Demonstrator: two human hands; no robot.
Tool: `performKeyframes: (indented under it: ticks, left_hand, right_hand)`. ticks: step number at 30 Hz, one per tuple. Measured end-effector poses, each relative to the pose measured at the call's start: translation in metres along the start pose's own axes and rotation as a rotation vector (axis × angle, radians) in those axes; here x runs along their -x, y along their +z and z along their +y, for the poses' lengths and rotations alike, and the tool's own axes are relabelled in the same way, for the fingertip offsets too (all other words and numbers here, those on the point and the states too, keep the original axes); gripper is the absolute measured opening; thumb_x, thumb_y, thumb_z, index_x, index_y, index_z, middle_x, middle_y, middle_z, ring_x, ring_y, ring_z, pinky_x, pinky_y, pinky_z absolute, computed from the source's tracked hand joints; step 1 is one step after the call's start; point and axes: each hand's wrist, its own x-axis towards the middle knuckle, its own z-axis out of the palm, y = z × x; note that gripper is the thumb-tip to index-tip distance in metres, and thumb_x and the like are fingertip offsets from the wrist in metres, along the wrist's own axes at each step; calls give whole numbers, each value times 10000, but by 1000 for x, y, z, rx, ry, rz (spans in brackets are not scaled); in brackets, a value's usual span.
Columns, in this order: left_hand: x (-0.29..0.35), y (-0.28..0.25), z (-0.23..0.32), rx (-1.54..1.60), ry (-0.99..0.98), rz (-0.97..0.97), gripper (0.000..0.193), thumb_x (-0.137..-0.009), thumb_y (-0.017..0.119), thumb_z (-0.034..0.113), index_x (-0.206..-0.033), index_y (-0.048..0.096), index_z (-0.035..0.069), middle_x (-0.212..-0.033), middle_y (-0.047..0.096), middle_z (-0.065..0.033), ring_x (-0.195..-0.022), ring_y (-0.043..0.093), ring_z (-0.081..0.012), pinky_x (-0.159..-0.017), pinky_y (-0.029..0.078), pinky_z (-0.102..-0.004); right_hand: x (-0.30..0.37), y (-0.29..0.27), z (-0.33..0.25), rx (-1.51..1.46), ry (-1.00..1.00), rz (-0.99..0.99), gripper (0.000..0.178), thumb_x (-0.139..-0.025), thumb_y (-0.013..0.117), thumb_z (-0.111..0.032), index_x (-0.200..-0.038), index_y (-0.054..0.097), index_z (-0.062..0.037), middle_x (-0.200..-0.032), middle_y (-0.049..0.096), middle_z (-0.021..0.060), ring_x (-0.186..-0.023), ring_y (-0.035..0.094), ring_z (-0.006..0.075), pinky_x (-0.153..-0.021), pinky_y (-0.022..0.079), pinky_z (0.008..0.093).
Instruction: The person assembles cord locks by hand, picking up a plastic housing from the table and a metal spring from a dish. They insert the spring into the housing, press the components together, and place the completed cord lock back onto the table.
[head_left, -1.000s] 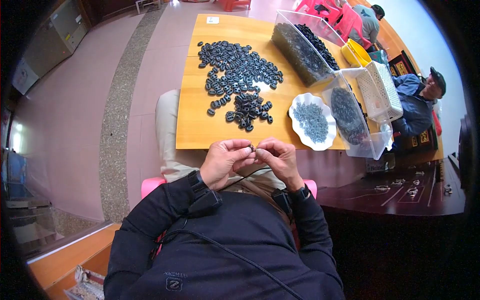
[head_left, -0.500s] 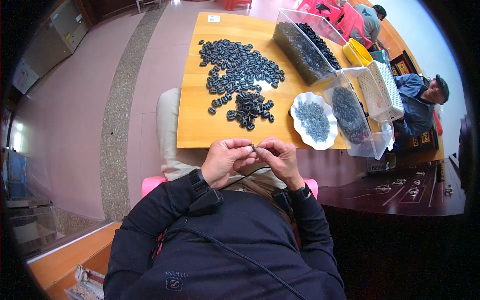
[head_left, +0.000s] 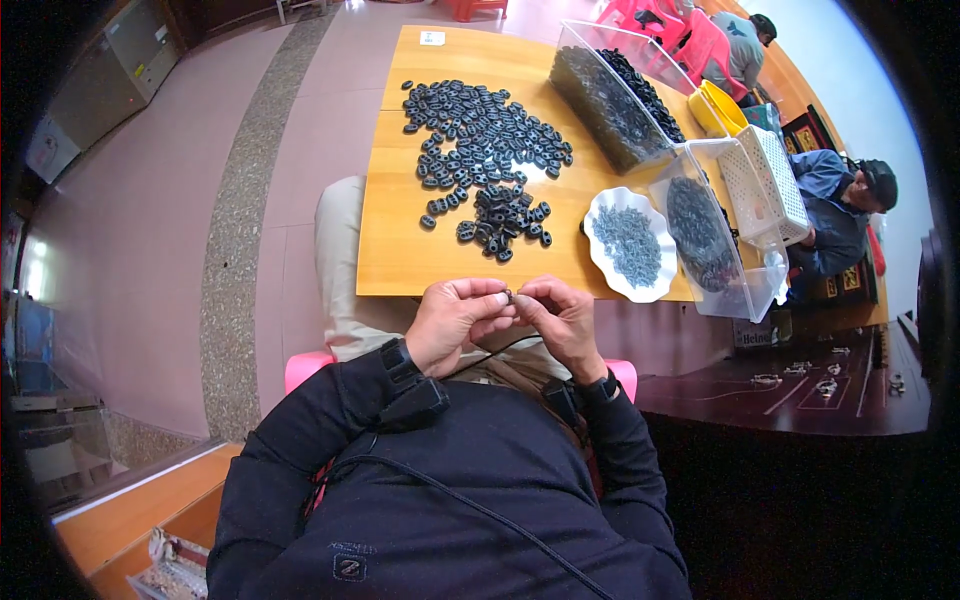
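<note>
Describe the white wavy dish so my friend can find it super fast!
Find the wooden table. Toward its near edge, right of the right hand and left of the nearer clear bin, sits a white dish of small grey pieces. Its wavy rim sets it apart from the straight-sided bin.

Workshop; heaped black parts (head_left: 485,128), clear bins (head_left: 612,125)

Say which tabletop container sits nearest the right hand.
The white scalloped dish of small grey pieces; the clear bins and baskets stand farther from the right hand.
</note>
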Motion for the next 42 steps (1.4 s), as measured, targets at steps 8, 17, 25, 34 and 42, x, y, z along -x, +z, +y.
performKeyframes:
  ticks: [8,17,25,34,42]
  left_hand:
    - [-2,-3,-3,-12,19,-4,180,-893,617,26,-1056,578,-40,-913,662,-108,-790,663,-145,-719,567,-231]
    - [0,0,-1,-107,59,-2,175,-889,635,68,-1041,597,-9,-883,680,-87,-758,661,-135,-677,556,-242]
    - [1,0,-4,-232,86,21,173,-893,628,66,-1046,609,-11,-883,691,-95,-724,671,-131,-627,557,-239]
    - [-2,2,-4,-166,153,-35,186,-912,609,76,-1070,606,-23,-913,683,-98,-775,672,-134,-683,567,-244]
    - [-2,-1,-1,-80,41,-105,191,-939,582,130,-1056,625,-14,-920,675,-85,-795,663,-133,-718,570,-249]
  right_hand:
    - [0,0,2,27,-22,-20,63,-872,652,-38,-875,660,24,-805,632,40,-679,599,82,-603,474,202]
    - [-1,-2,1,80,-72,-48,48,-856,659,-25,-865,657,22,-802,636,50,-674,589,87,-592,459,212]
    - [0,-1,-4,199,-174,-59,47,-839,667,-16,-859,648,22,-804,647,63,-686,598,106,-615,467,230]
    - [1,-1,-5,-166,39,-38,62,-898,618,-31,-917,645,21,-832,647,12,-731,587,67,-649,477,200]
    - [1,-3,3,-185,63,2,77,-894,632,-46,-926,645,24,-828,642,20,-730,591,71,-654,506,211]
